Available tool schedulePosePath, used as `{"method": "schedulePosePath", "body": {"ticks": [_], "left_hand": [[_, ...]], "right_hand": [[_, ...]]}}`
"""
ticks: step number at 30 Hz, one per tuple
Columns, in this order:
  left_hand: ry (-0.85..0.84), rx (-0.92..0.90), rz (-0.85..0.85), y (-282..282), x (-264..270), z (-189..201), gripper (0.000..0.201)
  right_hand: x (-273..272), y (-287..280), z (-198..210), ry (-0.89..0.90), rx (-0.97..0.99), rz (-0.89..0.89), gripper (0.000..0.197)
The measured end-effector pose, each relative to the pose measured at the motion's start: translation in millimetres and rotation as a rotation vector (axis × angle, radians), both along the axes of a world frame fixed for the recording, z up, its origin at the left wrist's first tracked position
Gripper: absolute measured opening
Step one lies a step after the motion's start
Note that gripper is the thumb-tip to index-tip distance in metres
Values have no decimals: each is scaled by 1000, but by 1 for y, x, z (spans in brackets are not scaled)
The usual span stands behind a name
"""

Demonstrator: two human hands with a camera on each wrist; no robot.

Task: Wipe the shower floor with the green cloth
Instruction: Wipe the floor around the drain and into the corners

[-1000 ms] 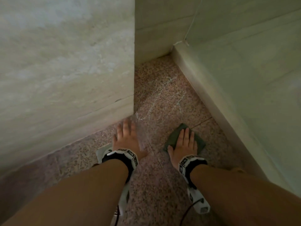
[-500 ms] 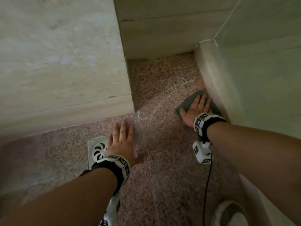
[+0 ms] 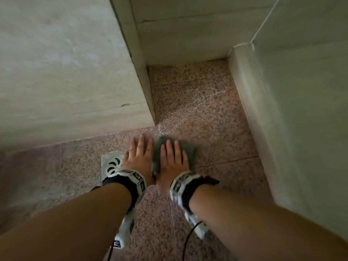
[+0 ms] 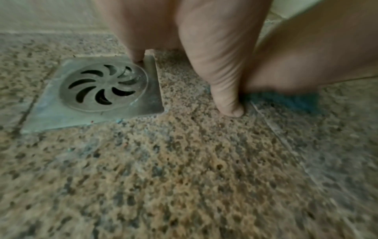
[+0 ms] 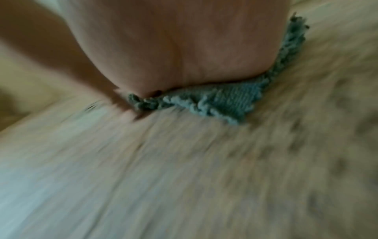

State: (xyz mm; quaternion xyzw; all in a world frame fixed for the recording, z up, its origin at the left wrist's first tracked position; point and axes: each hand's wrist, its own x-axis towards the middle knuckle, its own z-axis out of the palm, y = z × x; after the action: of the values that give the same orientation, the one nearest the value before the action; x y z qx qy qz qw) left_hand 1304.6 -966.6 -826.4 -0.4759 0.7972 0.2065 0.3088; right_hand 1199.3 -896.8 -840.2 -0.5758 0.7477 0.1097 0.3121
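The green cloth [image 3: 190, 150] lies flat on the speckled pinkish shower floor [image 3: 207, 113]. My right hand [image 3: 173, 159] presses on it with straight, spread fingers, so only the cloth's edges show. In the right wrist view the palm covers the knitted green cloth [image 5: 231, 101] and the floor is blurred by motion. My left hand [image 3: 140, 157] rests flat on the floor just left of the cloth, fingers straight. In the left wrist view its thumb [image 4: 223, 77] touches the tile, with the cloth [image 4: 286, 100] beside it.
A square metal floor drain [image 3: 111, 164] [image 4: 100, 93] sits by my left hand. A tiled wall block [image 3: 75, 81] rises on the left, a raised tiled curb [image 3: 248, 102] on the right. A pale wet streak [image 3: 199, 104] crosses the floor ahead.
My right hand has slid the cloth from the right curb back and leftward, ending next to my left hand. The left hand stays planted by the drain.
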Motion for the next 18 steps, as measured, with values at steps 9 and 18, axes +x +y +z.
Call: {"method": "schedulePosePath", "body": {"ticks": [9,18], "left_hand": [[-8,24,-55,-1,9,0,134],[-14,33,-56,-6,8,-3,141]], "right_hand": [[-133,-34,-1,228,40,-245,97],[-47,-13,-1,146,-20,-157,101]]}}
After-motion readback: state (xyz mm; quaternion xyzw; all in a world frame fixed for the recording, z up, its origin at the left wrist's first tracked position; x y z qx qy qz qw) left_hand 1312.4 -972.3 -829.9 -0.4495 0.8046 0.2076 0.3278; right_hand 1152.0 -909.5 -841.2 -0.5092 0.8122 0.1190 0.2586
